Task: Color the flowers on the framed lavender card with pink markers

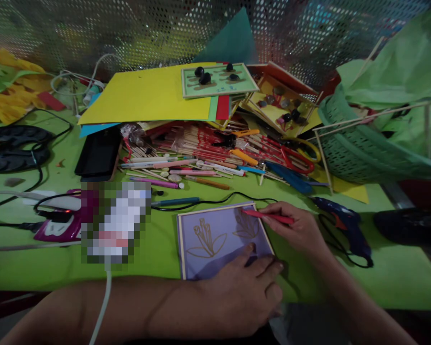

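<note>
A purple card with a thin wooden-stick frame lies on the green table before me. Two flower outlines with leaves are drawn on it in a brownish-gold line. My right hand pinches a red pen, its tip at the flower in the card's upper right. Across the lower part of the card lies my left hand, its fingers loosely stretched and resting on the surface, holding nothing. That hand and forearm hide the card's near edge.
A glue gun lies right of my right hand, and a green basket stands behind it. Pens, sticks and scissors lie beyond the card. Yellow paper is stacked behind them. A blurred-out phone and a power strip are at left.
</note>
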Available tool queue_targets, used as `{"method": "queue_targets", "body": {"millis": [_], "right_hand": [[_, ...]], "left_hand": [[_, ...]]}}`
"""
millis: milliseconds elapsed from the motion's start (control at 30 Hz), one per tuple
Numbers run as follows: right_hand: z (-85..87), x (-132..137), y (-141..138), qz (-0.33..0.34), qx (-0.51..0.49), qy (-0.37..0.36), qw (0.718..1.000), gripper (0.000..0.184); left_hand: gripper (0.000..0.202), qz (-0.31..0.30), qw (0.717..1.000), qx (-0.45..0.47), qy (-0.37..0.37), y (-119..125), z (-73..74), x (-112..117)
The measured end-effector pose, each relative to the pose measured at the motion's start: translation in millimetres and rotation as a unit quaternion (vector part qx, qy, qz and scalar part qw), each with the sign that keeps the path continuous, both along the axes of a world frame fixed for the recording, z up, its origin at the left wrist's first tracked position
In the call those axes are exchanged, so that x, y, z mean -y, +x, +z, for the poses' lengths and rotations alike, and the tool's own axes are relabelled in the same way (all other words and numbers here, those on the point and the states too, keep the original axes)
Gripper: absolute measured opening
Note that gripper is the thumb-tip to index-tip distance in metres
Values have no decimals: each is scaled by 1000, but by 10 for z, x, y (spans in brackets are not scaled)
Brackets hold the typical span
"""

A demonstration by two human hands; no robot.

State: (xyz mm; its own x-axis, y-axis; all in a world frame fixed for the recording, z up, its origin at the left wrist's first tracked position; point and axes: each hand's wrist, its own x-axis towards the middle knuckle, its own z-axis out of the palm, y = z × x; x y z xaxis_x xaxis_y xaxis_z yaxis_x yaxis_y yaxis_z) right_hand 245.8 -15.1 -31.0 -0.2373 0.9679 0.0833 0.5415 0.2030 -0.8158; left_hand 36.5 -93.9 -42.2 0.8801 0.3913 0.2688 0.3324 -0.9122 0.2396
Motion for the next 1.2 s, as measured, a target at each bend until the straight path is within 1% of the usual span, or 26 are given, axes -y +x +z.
{"method": "queue_targets", "body": {"millis": [200, 367, 533, 667, 833, 1033, 1100, 1200], "right_hand": [[14, -15, -23, -11, 0, 9, 1000, 11], [20, -10, -9, 5, 7, 5, 1000, 12], [10, -7, -4, -3, 5, 6, 1000, 13], [27, -9, -17, 5, 3, 0, 1000, 12], [40, -15, -26, -11, 1, 3, 1000, 13], [50, -11, -26, -5, 1, -14, 1000, 13], [52, -11, -14, -11, -15, -22, 1000, 14], [44, -15, 20, -29, -76, -53, 995, 15]], "left_hand": [[36, 1, 1000, 1, -6, 12, -20, 3], [37, 2, 1000, 1, -9, 9, -16, 2], [37, 2, 1000, 5, -7, 5, -18, 2], [36, 1, 1000, 2, -4, 2, -16, 1], [37, 3, 1000, 6, -2, -3, -13, 0], [36, 3, 1000, 10, -8, 1, -7, 4], [36, 3, 1000, 7, -9, 3, -6, 1], [36, 2, 1000, 6, -10, 2, -10, -4]]}}
